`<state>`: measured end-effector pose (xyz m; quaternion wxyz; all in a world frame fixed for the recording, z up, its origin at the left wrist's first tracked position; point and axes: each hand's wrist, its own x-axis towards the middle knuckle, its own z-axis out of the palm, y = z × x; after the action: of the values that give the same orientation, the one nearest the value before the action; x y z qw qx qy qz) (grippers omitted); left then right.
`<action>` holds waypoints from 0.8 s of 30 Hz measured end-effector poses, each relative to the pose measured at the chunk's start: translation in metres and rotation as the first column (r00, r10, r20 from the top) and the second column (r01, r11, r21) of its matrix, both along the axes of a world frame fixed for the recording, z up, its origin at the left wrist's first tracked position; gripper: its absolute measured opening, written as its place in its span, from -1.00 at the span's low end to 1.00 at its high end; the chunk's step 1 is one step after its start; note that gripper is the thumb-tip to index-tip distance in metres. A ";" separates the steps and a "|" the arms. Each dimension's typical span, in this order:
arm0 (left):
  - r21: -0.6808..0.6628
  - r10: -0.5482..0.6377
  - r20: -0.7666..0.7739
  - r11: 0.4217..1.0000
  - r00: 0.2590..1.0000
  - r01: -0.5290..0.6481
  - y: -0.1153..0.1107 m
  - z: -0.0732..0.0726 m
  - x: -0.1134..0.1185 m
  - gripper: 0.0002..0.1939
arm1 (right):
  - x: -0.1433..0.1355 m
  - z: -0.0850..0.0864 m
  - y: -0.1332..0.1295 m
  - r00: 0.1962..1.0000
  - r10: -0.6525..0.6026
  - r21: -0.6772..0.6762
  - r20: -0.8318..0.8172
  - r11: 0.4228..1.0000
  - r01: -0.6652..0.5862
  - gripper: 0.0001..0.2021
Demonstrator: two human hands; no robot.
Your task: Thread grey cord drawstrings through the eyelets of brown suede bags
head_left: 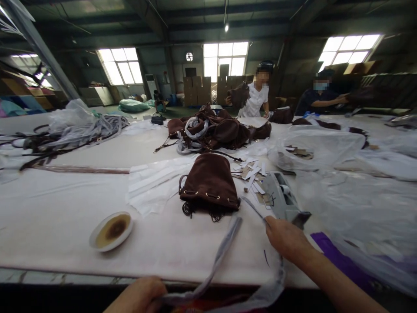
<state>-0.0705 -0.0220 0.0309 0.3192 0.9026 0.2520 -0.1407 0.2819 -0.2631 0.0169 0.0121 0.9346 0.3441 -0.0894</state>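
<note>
A dark brown drawstring bag (211,180) with metal eyelets lies on the white table, its gathered opening facing me. A long strap in greyish wrapping (217,261) loops in front of the bag and down past the table's front edge. My left hand (141,293), low at the bottom of the view, is closed round one part of the strap. On the right, beside a grey tape dispenser (283,198), my right hand (283,237) pinches another thin part of the strap near the bag's right corner. Both hands are apart from the bag.
A shallow white dish (95,239) of brownish liquid sits at the left. Behind the bag are a pile of brown bags (224,130) and paper strips (254,171). Wrapped straps (97,128) lie back left, clear plastic (352,208) at right. Two people stand across the table (65,195).
</note>
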 end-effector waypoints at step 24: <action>-0.799 0.639 0.111 0.513 0.761 -0.314 -0.010 -0.006 0.219 -0.49 | 0.058 0.001 0.079 0.995 0.053 0.102 -0.090 0.994 -0.044 -0.78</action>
<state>0.1487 -0.0316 0.0251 0.7262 0.5916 0.3466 0.0496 0.3401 -0.1836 0.0182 -0.0483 0.9203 0.3708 -0.1149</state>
